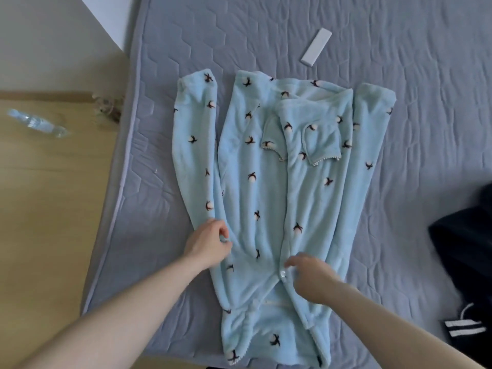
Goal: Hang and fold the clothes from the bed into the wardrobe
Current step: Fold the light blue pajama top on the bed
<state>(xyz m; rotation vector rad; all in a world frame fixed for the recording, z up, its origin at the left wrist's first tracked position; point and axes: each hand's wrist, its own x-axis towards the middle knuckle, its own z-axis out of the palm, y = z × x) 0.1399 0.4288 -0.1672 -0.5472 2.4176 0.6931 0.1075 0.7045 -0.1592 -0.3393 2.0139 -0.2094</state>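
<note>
Mattress (399,129), grey and quilted, fills most of the head view, its left edge running diagonally down beside a wooden floor (53,209), with bare quilting open above and to the right of the garment. On it lies a light blue fleece pyjama top (266,195), spread flat with its buttoned front up, collar toward the far side and both sleeves laid alongside the body; the left sleeve (194,155) sits slightly apart from the body, close to the mattress edge. The left hand (210,246) pinches the fabric where that sleeve meets the side of the top, fingers curled on the cloth. The right hand (308,278) rests on the front placket just beside a white button (282,274), fingers bent down onto the fleece; whether it grips or only presses is unclear. A white flat rectangular object (316,47) lies on the mattress beyond the collar, well apart. A dark garment (466,249) with white stripes sits at the right edge, cut off by the frame. On the floor lie a clear plastic bottle (34,123) and a blurred, unidentifiable item (106,107) near the mattress edge. The hem of the top runs to the bottom of the frame.
</note>
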